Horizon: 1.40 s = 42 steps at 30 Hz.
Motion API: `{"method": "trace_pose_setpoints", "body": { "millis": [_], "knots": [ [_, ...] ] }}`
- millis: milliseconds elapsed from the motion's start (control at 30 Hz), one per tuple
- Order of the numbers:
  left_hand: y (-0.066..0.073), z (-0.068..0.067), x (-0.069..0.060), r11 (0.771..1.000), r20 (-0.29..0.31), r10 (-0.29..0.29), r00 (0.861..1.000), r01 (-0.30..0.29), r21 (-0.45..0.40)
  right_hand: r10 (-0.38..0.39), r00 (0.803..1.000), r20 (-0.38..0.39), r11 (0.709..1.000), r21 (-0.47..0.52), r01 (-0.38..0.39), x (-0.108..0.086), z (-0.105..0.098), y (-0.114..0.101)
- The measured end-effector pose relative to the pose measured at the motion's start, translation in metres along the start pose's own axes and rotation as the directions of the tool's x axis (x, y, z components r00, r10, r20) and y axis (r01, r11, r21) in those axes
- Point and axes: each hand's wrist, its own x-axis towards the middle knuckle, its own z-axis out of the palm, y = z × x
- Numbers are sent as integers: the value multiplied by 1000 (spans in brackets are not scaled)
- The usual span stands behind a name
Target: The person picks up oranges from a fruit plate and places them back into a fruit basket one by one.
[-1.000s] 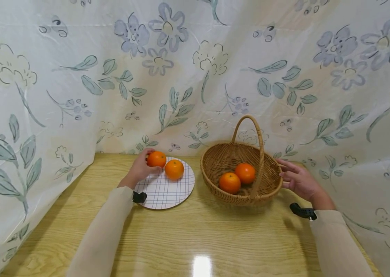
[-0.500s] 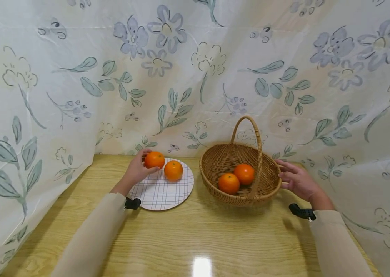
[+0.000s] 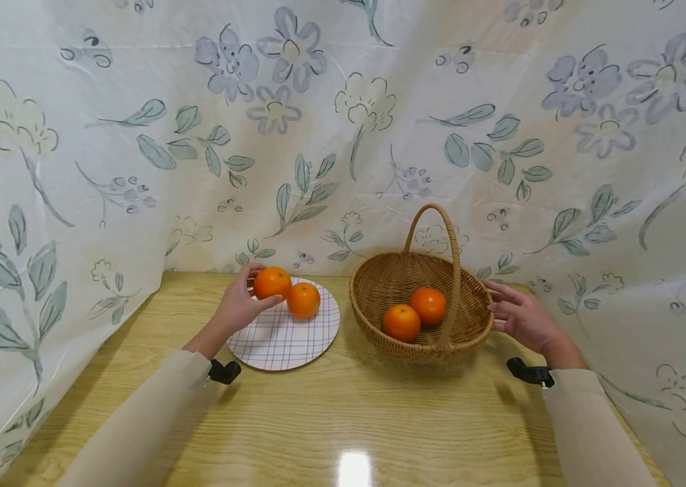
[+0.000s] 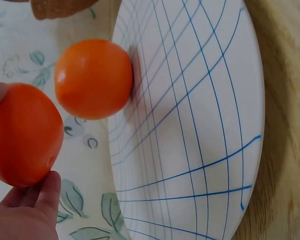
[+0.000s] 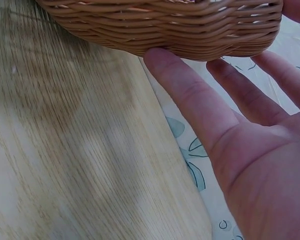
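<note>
Left grip point(image 3: 242, 306) lifts its grasped round orange fruit point(image 3: 272, 280) off the round blue-gridded white plate point(image 3: 291, 343), leaving one fruit point(image 3: 304, 302); right grip point(image 3: 523, 318) released

Wood-grain table point(image 3: 294, 419) w/ bright glare patch point(image 3: 354, 467) nr side, pale floral cloth point(image 3: 294, 155) bhd & both sides.

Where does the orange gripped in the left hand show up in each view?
Head: the orange is left of centre, in the left hand.
Left wrist: orange at the left edge, around mid-height.
Right wrist: not in it.
Shared landmark: the basket, right of centre in head, top left in left wrist, along the top in right wrist.
</note>
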Motion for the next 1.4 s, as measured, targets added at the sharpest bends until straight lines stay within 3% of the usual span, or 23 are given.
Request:
{"method": "trace_pose_setpoints", "body": {
  "millis": [400, 1033, 1400],
  "knots": [
    [11, 3, -15, 998, 5, 18, 1000, -18, -62, 16, 1000, -4, 999, -33, -16, 9, -8, 2],
    [41, 35, -28, 989, 66, 73, 995, -63, -137, 1, 999, 55, 1000, 2, -1, 23, -18, 2],
    [65, 52, -26, 977, 109, 93, 990, -70, -202, 0, 998, 65, 1000, -11, 1, 31, -25, 3]
  ]
}}
